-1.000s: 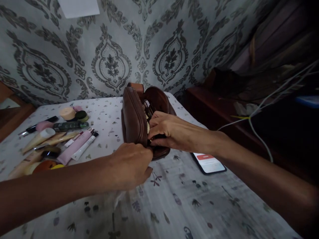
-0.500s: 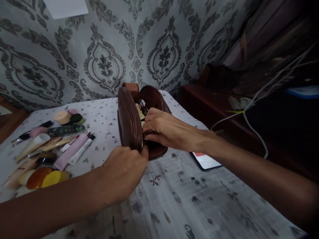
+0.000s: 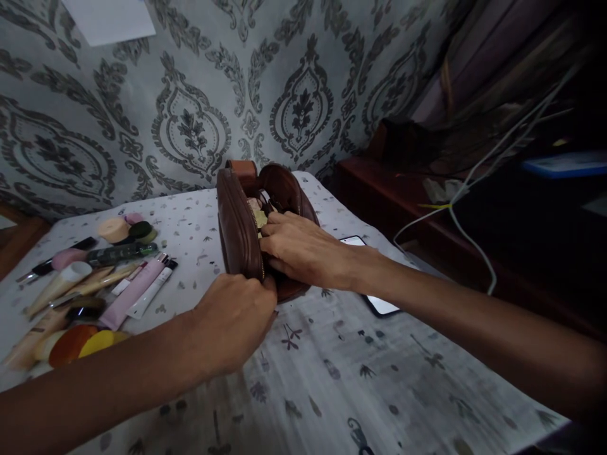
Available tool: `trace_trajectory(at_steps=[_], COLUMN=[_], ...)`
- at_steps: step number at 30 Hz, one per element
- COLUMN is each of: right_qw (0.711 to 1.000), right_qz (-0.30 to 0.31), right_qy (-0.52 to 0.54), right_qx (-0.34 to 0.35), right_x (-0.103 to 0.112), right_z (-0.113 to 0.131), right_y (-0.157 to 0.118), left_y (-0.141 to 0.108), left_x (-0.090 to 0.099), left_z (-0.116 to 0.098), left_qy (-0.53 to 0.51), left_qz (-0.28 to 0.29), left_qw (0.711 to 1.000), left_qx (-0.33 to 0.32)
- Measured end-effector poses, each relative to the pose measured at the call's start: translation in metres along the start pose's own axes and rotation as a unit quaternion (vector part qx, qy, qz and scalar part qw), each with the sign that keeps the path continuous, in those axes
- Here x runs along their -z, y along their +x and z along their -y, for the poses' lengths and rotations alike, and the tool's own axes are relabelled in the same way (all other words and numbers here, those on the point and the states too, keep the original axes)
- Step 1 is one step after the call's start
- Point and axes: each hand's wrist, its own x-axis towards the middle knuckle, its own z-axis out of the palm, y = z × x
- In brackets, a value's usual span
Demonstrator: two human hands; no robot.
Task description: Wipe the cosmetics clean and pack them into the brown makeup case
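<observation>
A brown zippered toiletry bag (image 3: pixel 239 230) lies on the patterned sheet with its mouth unzipped and gaping. My left hand (image 3: pixel 239 316) is closed on the bag's near edge, thumb against the zipper rim. Inside the mouth, the fingers of my right hand (image 3: pixel 301 246) are curled and partly hidden; what they grip, if anything, cannot be made out. Beyond the knuckles, a pale yellow item (image 3: pixel 260 218) and a shiny dark item show in the bag. A phone (image 3: pixel 382 306) with a lit screen lies partly under my right forearm.
Left of the bag lie several cosmetics: a pink tube (image 3: pixel 130 294), a yellow-lidded jar (image 3: pixel 97 341), a dark green bottle (image 3: pixel 121 254) and a pink sponge (image 3: pixel 69 259). A patterned wall stands behind. White cables (image 3: pixel 474 246) hang over a dark red ledge (image 3: pixel 365 183) at right.
My right hand has shifted slightly within the bag, its fingers sitting deeper. My left hand keeps its hold on the edge. The whole view has moved a little, and more of the phone shows.
</observation>
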Motion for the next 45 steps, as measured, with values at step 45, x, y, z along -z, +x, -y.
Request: trace_trajectory(at_steps=[45], right_qw=[0.999], right_qz=[0.037], right_qy=[0.023], right_qx=[-0.033], right_x=[0.010], right_z=[-0.002], right_y=[0.003], left_y=[-0.024], left_x=[-0.002], left_z=[0.004], left_qy=[0.020], left_qz=[0.028], left_qw=[0.999], left_qx=[0.019])
